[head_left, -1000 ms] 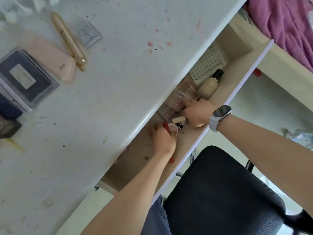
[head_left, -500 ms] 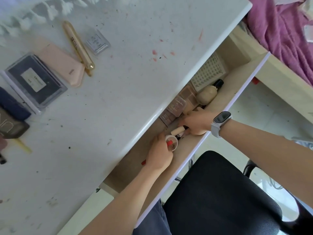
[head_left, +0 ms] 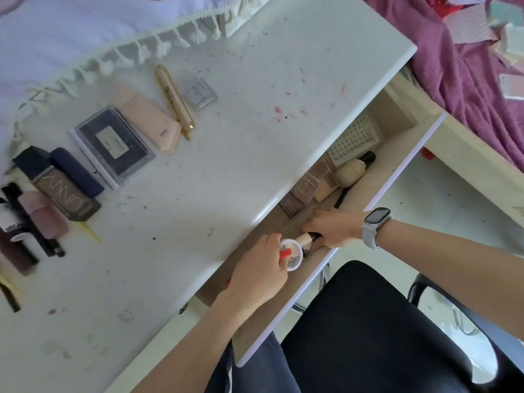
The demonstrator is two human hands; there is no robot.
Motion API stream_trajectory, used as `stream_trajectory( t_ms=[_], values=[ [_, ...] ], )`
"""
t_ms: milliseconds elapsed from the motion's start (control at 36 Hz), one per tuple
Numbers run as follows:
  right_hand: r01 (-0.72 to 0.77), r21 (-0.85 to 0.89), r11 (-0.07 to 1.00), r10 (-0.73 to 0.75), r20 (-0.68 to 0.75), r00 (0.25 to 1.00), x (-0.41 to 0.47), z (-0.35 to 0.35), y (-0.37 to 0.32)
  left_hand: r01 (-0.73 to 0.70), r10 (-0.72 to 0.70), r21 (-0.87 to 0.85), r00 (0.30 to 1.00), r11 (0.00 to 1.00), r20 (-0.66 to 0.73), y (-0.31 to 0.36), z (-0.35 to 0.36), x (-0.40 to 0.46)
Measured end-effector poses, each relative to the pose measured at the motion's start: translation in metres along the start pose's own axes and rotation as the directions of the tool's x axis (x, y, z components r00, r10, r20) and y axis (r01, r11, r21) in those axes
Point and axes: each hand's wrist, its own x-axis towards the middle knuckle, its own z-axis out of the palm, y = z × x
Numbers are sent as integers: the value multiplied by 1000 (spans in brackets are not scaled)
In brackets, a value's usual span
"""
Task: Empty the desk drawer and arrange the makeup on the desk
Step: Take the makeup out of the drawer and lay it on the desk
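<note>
The desk drawer [head_left: 397,177] stands pulled open under the white desk [head_left: 255,114]. Inside it my left hand [head_left: 258,276] grips a small white round jar [head_left: 292,255] together with a red pencil [head_left: 285,254]. My right hand [head_left: 331,229], with a watch on the wrist, curls around a beige tube with a dark end [head_left: 307,239] right beside the jar. Deeper in the drawer lie brown palettes [head_left: 307,188], a beige foundation bottle [head_left: 350,171] and a white perforated box [head_left: 354,137]. Makeup lies in a row on the desk: a dark palette [head_left: 113,144], a pink tube [head_left: 150,120], a gold pen [head_left: 173,97].
A fringed white cloth [head_left: 85,32] covers the desk's far left. More bottles and tubes [head_left: 42,199] lie at the left edge. A black chair seat [head_left: 368,330] sits below the drawer. A purple blanket [head_left: 467,66] lies at upper right.
Both hands have stayed in the drawer; the left hand has taken up the white jar with the red pencil, and the right hand has closed on the beige tube. The view tilted.
</note>
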Motion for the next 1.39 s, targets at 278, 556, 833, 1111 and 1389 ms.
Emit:
stream_trajectory(
  t_ms=[278, 556, 833, 1111, 1389],
  values=[
    [33, 321, 947, 46, -238, 970, -21, -4, -22, 133, -121, -571, 991, 810, 58, -12, -60, -18],
    [312, 669, 675, 217, -584, 782, -46, -42, -58, 206, -444, -853, 895, 479, -34, -28, -122, -22],
    [257, 823, 507, 599, -551, 581, -10, -103, -79, 124, -415, -741, 882, 660, -222, -45, -153, 3],
    [189, 807, 559, 623, -560, 546, 41, -167, -79, 90, -307, -471, 861, 877, -406, -44, -156, 46],
    [161, 743, 649, 528, -593, 608, 74, -216, -77, 114, -224, -234, 819, 966, -528, -38, -150, 68]
  ],
)
